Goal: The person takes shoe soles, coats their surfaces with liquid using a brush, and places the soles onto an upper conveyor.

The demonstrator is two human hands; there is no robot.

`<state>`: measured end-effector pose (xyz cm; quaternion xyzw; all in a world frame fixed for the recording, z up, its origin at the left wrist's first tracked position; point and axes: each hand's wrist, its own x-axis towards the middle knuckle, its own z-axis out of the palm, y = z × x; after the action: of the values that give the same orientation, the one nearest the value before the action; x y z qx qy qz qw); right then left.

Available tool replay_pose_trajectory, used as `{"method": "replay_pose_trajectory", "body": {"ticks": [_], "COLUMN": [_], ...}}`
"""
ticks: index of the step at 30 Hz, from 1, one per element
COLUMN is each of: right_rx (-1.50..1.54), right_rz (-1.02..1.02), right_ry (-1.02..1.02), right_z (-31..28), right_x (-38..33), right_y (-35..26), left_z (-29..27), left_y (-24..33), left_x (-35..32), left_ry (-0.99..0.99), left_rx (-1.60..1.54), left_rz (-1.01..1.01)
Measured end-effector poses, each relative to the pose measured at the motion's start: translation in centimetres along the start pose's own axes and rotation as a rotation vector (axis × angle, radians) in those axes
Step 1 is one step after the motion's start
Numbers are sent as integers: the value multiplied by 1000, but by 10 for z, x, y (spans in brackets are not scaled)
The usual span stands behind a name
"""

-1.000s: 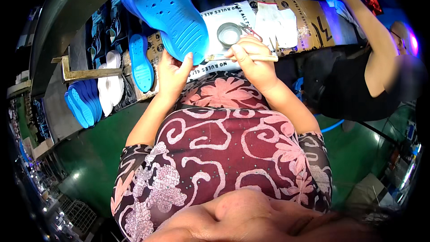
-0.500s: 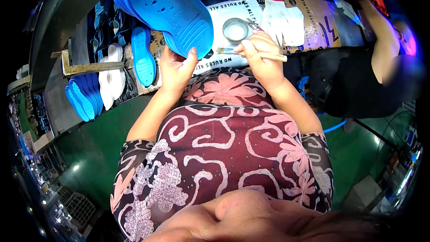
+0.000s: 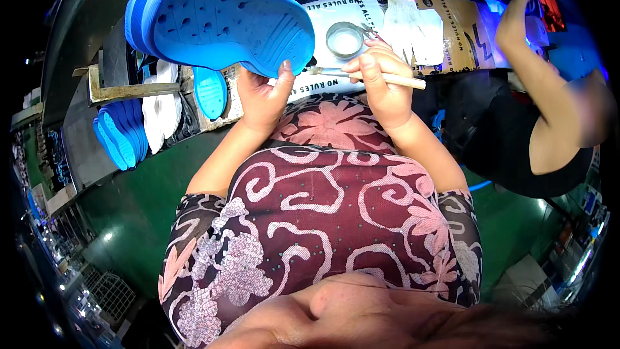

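My left hand (image 3: 263, 95) grips the near end of a blue foam shoe sole (image 3: 226, 19), thumb on its upper face. The sole has small holes and a raised rim, and is held up tilted over the bench. In my right hand (image 3: 385, 87) is a brush (image 3: 403, 81) with a pale wooden handle, pinched between thumb and fingers. Its bristles point left, close to the sole's near edge; I cannot tell whether they touch. A round dish of whitish liquid (image 3: 345, 40) stands on the white printed sheet (image 3: 323, 16) beyond my right hand.
Another blue sole (image 3: 210, 94) lies left of my left hand. White soles (image 3: 159, 110) and several stacked blue soles (image 3: 121, 132) are further left, by a wooden bar (image 3: 134, 92). White gloves (image 3: 413, 31) lie on cardboard (image 3: 462, 32). A co-worker (image 3: 542, 90) sits at right.
The held sole has shifted left and turned more sideways, covering more of the loose sole. My right hand and the brush moved slightly right. The co-worker's arm has shifted.
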<state>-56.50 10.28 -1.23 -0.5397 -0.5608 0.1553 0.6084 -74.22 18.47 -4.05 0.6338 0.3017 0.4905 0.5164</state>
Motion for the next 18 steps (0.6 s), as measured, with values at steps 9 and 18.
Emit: {"method": "replay_pose_trajectory", "body": {"ticks": [9,18], "right_rx": [-151,-37], "right_rz": [-132,-30], "right_ry": [-59,2], "right_z": [2,-13], "right_x": [3,10], "right_y": [-3,1], "left_z": [1,4], "left_y": [-7,13], "left_x": [1,9], "left_ry": [-60,-32], "left_rx": [48,-35], "left_rz": [33,-106]}}
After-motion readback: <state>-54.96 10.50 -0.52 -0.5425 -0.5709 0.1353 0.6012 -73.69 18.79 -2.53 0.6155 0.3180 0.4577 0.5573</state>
